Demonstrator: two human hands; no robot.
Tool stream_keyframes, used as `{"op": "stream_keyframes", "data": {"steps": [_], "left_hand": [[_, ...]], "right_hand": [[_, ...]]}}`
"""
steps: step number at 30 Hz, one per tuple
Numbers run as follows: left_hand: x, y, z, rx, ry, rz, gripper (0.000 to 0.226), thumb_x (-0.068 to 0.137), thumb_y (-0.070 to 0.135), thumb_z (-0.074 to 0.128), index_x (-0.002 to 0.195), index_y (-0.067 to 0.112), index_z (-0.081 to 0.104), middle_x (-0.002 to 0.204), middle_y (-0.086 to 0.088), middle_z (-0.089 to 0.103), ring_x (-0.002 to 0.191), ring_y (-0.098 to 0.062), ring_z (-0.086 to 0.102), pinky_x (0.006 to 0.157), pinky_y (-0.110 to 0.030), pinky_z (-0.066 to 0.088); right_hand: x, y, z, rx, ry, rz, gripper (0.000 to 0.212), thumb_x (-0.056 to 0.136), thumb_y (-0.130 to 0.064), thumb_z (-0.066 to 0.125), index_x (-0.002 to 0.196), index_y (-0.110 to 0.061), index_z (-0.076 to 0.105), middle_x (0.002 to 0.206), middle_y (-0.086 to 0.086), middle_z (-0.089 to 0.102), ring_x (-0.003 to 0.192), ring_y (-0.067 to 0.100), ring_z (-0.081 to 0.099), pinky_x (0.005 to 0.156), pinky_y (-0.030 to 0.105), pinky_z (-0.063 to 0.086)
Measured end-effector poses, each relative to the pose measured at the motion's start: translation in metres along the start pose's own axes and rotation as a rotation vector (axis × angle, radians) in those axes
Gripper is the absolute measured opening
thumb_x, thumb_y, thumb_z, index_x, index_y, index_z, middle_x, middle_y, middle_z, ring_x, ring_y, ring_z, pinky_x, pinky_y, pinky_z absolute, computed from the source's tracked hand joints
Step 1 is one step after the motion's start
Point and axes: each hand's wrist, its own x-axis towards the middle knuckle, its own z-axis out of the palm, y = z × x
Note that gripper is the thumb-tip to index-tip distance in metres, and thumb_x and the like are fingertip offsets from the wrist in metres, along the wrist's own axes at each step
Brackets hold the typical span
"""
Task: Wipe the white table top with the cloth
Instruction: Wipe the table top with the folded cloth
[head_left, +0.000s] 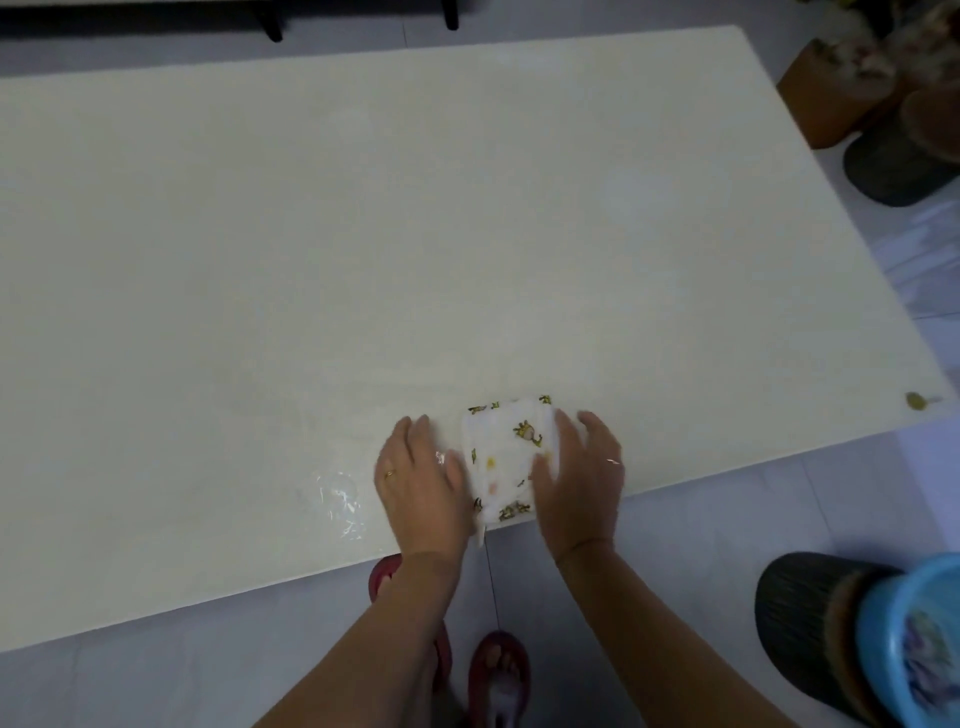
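Head view: left hand (421, 483) and right hand (582, 478), fingers straight, press the folded cloth (511, 457) on the white bench (363, 234)

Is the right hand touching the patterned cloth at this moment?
Touching. The head view shows the right hand lying over the right edge of the cloth, its thumb on the fabric.
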Motion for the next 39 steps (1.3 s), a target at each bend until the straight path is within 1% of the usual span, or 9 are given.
{"op": "stream_keyframes", "data": {"steps": [3, 9, 14, 19, 23, 31, 33, 36, 39], "left_hand": [[0.005, -0.033, 0.007, 0.187, -0.072, 0.147, 0.056, 0.096, 0.031, 0.034, 0.147, 0.006, 0.032, 0.154, -0.016, 0.031, 0.143, -0.03, 0.021, 0.118, -0.039, -0.001], [-0.002, -0.061, 0.02, 0.357, -0.163, 0.233, 0.064, 0.101, 0.045, 0.013, 0.152, 0.009, 0.018, 0.16, -0.01, 0.012, 0.149, -0.022, 0.004, 0.12, -0.041, 0.0], [-0.001, -0.059, 0.018, 0.377, -0.179, 0.234, 0.064, 0.099, 0.043, 0.018, 0.152, 0.008, 0.021, 0.16, -0.011, 0.015, 0.148, -0.024, 0.007, 0.12, -0.042, 0.001], [-0.002, -0.059, 0.018, 0.378, -0.189, 0.219, 0.064, 0.098, 0.043, 0.019, 0.153, 0.009, 0.017, 0.161, -0.01, 0.011, 0.149, -0.023, 0.003, 0.12, -0.041, 0.0], [-0.001, -0.055, 0.016, 0.361, -0.208, 0.206, 0.066, 0.099, 0.046, 0.007, 0.152, 0.008, 0.019, 0.16, -0.011, 0.013, 0.149, -0.025, 0.006, 0.12, -0.043, 0.002], [-0.001, -0.059, 0.015, 0.344, -0.248, 0.209, 0.065, 0.1, 0.045, 0.009, 0.152, 0.007, 0.021, 0.16, -0.013, 0.014, 0.149, -0.027, 0.007, 0.119, -0.048, 0.009], [-0.001, -0.059, 0.016, 0.348, -0.249, 0.214, 0.064, 0.099, 0.042, 0.015, 0.152, 0.006, 0.021, 0.16, -0.013, 0.014, 0.149, -0.027, 0.007, 0.119, -0.048, 0.009], [-0.002, -0.06, 0.017, 0.348, -0.245, 0.213, 0.065, 0.097, 0.041, 0.023, 0.152, 0.006, 0.02, 0.16, -0.013, 0.014, 0.149, -0.027, 0.007, 0.119, -0.049, 0.01], [-0.002, -0.059, 0.018, 0.349, -0.246, 0.211, 0.065, 0.096, 0.04, 0.024, 0.151, 0.005, 0.022, 0.16, -0.014, 0.016, 0.149, -0.029, 0.01, 0.118, -0.05, 0.013]], "right_hand": [[-0.007, -0.023, 0.025, -0.172, -0.131, -0.176, 0.059, 0.089, -0.042, 0.032, 0.141, -0.017, 0.041, 0.15, 0.014, 0.034, 0.138, 0.03, 0.03, 0.111, 0.05, 0.024], [-0.015, -0.035, 0.065, -0.276, -0.241, -0.127, 0.066, 0.095, -0.057, 0.003, 0.15, -0.025, 0.021, 0.158, 0.008, 0.017, 0.145, 0.031, 0.011, 0.113, 0.055, 0.007], [-0.004, 0.022, 0.046, -0.322, -0.267, -0.544, 0.06, 0.093, -0.053, 0.03, 0.148, -0.028, 0.025, 0.157, 0.005, 0.019, 0.145, 0.03, 0.014, 0.109, 0.058, 0.022], [0.037, 0.071, 0.024, -0.353, -0.214, -0.152, 0.063, 0.093, -0.053, 0.018, 0.15, -0.027, 0.017, 0.159, 0.006, 0.015, 0.146, 0.029, 0.011, 0.115, 0.056, 0.011], [0.028, 0.02, 0.045, -0.248, -0.103, 0.174, 0.065, 0.091, -0.05, 0.016, 0.15, -0.021, 0.018, 0.157, 0.011, 0.017, 0.144, 0.035, 0.013, 0.113, 0.06, 0.01], [0.028, 0.024, 0.04, -0.374, -0.276, -0.623, 0.059, 0.097, -0.052, 0.022, 0.15, -0.026, 0.021, 0.158, 0.004, 0.015, 0.146, 0.029, 0.011, 0.109, 0.057, 0.021], [0.056, 0.048, 0.033, -0.397, -0.254, -0.512, 0.059, 0.097, -0.054, 0.011, 0.15, -0.027, 0.018, 0.158, 0.004, 0.015, 0.145, 0.029, 0.013, 0.111, 0.057, 0.022], [0.074, 0.043, 0.04, -0.315, -0.145, -0.032, 0.063, 0.093, -0.053, 0.012, 0.151, -0.026, 0.014, 0.159, 0.005, 0.013, 0.146, 0.03, 0.011, 0.115, 0.056, 0.009], [0.069, -0.015, 0.062, -0.227, -0.03, 0.204, 0.063, 0.09, -0.046, 0.023, 0.146, -0.019, 0.032, 0.153, 0.011, 0.03, 0.14, 0.037, 0.026, 0.11, 0.061, 0.017]]}}
